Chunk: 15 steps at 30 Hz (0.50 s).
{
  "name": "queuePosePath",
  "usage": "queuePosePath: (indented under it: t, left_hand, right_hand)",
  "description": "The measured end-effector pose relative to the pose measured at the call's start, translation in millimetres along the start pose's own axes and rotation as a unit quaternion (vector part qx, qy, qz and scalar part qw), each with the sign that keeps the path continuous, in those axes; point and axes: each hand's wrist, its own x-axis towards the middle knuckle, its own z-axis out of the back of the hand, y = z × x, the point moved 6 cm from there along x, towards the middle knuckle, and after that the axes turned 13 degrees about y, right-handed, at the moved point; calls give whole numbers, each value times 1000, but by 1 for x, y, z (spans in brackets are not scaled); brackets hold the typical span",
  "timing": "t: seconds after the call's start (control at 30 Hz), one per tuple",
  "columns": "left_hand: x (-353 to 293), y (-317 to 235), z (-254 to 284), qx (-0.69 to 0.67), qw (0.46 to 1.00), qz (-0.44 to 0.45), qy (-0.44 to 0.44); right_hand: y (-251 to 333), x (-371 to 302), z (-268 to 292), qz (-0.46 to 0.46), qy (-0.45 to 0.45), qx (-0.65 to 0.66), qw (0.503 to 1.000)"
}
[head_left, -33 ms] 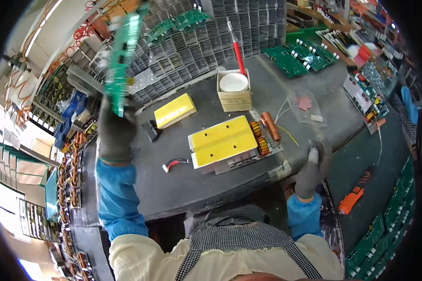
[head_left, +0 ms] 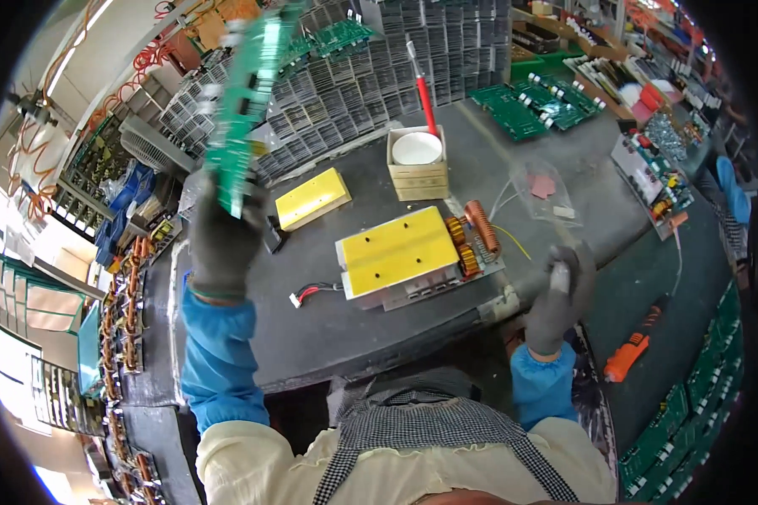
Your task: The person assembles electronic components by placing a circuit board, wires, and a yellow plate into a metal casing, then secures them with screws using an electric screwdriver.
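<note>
My left hand (head_left: 221, 240), in a dark grey glove, grips the lower end of a long green circuit board (head_left: 246, 109). The board is raised and tilted, its upper part smeared by motion. On the bench in front of me lies a metal-based power unit with a yellow top plate (head_left: 400, 251), copper coils (head_left: 481, 225) at its right end and a short red-and-black cable (head_left: 316, 290) at its left. My right hand (head_left: 557, 295), gloved too, hovers over the bench's near edge right of the unit, fingers loosely bent and nothing visible in them.
Behind the unit are a yellow block (head_left: 313, 199), a small black part (head_left: 273, 235) and a box holding a white cup (head_left: 418, 150) and red-handled tool (head_left: 424, 97). Farther right lie green boards (head_left: 526, 108), a plastic bag (head_left: 549, 195) and an orange screwdriver (head_left: 627, 358). Stacked metal parts (head_left: 337, 109) line the back.
My left hand has shifted right with the green circuit board, whose top has swung rightward too. My right hand has stayed nearly in place.
</note>
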Motion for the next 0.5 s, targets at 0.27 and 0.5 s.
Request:
queuePosePath:
  t: [0.27, 0.5]
  left_hand:
    - [-57, 161, -155, -32, 991, 95, 83]
    - [-87, 219, -175, -144, 953, 221, 147]
  right_hand:
    - [65, 7, -113, -120, 410, 420, 801]
    - [58, -14, -71, -74, 370, 391, 840]
